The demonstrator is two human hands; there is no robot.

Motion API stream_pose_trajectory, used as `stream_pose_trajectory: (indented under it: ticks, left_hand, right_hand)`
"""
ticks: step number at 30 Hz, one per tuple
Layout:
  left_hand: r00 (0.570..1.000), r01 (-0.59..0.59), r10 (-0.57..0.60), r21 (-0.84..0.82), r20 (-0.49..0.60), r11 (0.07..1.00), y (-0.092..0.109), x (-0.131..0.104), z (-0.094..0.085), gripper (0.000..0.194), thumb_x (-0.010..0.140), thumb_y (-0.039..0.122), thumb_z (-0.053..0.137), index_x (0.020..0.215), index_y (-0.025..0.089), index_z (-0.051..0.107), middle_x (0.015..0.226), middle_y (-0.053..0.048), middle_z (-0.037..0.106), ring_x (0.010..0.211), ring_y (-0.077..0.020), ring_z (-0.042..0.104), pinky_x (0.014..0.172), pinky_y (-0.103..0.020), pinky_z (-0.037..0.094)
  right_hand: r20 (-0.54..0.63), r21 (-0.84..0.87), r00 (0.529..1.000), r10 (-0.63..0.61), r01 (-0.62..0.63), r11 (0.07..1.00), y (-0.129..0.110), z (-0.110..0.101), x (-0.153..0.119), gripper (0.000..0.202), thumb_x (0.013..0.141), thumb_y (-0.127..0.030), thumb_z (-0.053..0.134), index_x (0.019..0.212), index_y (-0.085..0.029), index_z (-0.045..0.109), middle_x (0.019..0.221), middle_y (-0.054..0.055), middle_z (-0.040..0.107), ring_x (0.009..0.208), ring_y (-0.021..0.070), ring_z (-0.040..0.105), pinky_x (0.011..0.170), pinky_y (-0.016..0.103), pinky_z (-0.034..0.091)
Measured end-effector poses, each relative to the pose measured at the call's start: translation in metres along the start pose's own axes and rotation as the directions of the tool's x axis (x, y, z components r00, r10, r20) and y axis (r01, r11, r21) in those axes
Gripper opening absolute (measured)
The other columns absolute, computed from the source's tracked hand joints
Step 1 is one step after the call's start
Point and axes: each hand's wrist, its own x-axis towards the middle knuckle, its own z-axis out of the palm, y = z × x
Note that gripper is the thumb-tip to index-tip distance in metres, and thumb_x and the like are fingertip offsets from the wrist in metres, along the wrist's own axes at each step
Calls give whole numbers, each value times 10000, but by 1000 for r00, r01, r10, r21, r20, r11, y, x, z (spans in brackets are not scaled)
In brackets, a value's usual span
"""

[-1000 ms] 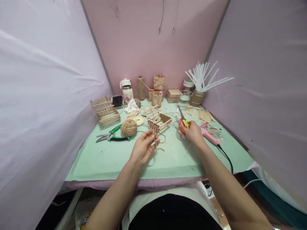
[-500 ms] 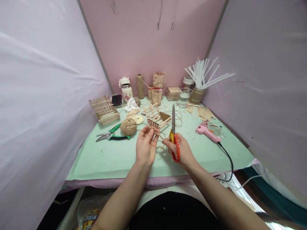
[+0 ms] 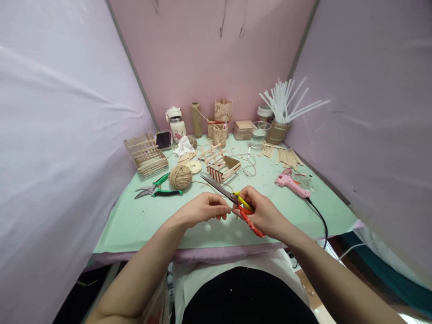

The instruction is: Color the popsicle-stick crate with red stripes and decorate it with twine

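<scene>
My right hand (image 3: pixel 261 211) grips scissors (image 3: pixel 245 207) with red and yellow handles, the blades pointing up and to the left. Close beside it, my left hand (image 3: pixel 209 209) is closed in a pinch on a thin strand of twine, mostly hidden by the fingers. Twine also runs behind the hands from the ball of jute twine (image 3: pixel 180 177), which rests on the table to the left. Just beyond the scissors sits a small slatted box of wooden sticks (image 3: pixel 223 168) with red-brown stripes on one side.
Pruning shears (image 3: pixel 158 186) lie left of the ball. A pink glue gun (image 3: pixel 293 183) with a black cord lies on the right. Wooden sticks (image 3: pixel 288 158), a plastic cup of water (image 3: pixel 259 135) and a white bottle (image 3: pixel 177 128) are farther back. Fabric walls enclose the table.
The scissors have swung from upright to pointing left. My left hand has lowered and turned palm down, away from the slatted box, and both hands now meet nearer the table's front edge.
</scene>
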Motion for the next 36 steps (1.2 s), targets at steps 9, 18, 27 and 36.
stream_pose_trajectory:
  ticks: [9, 18, 27, 36]
  left_hand:
    - [921, -189, 40, -353, -388, 916, -12, 5, 4, 310, 636, 405, 788, 806, 156, 714, 634, -9, 624, 582, -77, 504, 587, -221, 358]
    - [787, -382, 82, -379, -611, 843, -8, 4, 13, 306, 645, 420, 780, 745, 153, 668, 667, -1, 617, 598, -77, 473, 579, -221, 334]
    - [741, -457, 126, -358, -660, 814, -11, 8, 40, 285, 651, 403, 777, 727, 150, 671, 615, 16, 577, 591, -85, 468, 589, -224, 364]
    - [771, -427, 62, -442, -634, 789, -13, 11, 53, 290, 636, 394, 791, 733, 146, 678, 608, 15, 590, 573, -78, 477, 573, -216, 372]
  right_hand:
    - [-90, 32, 992, 90, -87, 996, -12, -2, -34, 273, 814, -485, 535, 878, -231, 458, 766, -15, 524, 628, 125, 437, 569, 255, 369]
    - [159, -80, 955, 252, -241, 967, 2, 15, -69, 388, 870, -617, 434, 799, -239, 376, 693, -39, 410, 639, 139, 414, 600, 273, 373]
    - [13, -101, 967, 253, -251, 963, -2, 30, -45, 295, 829, -505, 464, 772, -239, 350, 672, -58, 398, 634, 133, 396, 617, 275, 351]
    - [-49, -87, 979, 199, -202, 976, 13, 33, -40, 363, 847, -570, 465, 746, -237, 363, 632, -66, 409, 583, 119, 401, 558, 250, 343]
